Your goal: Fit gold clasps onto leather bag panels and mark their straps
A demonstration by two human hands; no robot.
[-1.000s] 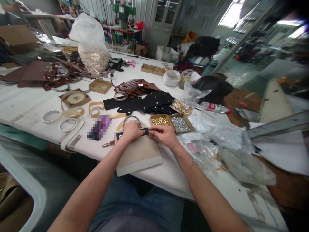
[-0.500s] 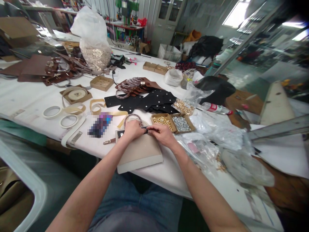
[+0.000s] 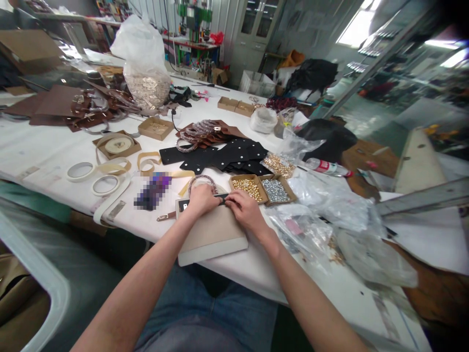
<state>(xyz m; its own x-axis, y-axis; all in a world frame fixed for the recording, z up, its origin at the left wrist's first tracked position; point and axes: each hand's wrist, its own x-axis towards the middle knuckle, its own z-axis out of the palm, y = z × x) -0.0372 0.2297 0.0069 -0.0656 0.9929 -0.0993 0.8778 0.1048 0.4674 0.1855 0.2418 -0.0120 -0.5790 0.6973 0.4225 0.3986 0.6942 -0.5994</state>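
Note:
A beige handbag [image 3: 212,237] lies at the table's front edge, its dark top edge facing away from me. A wrapped round handle [image 3: 202,179] rises behind it, and a brown strap with a metal buckle [image 3: 166,216] sticks out to its left. My left hand [image 3: 203,199] is closed over the bag's top edge, fingertips partly hidden. Just right of it, my right hand [image 3: 245,209] pinches at a small black piece on the same edge. Whether its fingers also hold a small fitting cannot be made out.
Boxes of gold studs [image 3: 247,188] and silver studs [image 3: 274,189] stand beyond my right hand. Black panels [image 3: 227,155] lie farther back. Tape rolls [image 3: 105,185] are at left, plastic bags [image 3: 333,200] and a bottle [image 3: 328,166] at right. A grey bin [image 3: 54,274] stands lower left.
My right hand has turned slightly, its fingers more curled and drawn a little toward me at the bag's edge. The left hand and the handbag hold nearly the same place.

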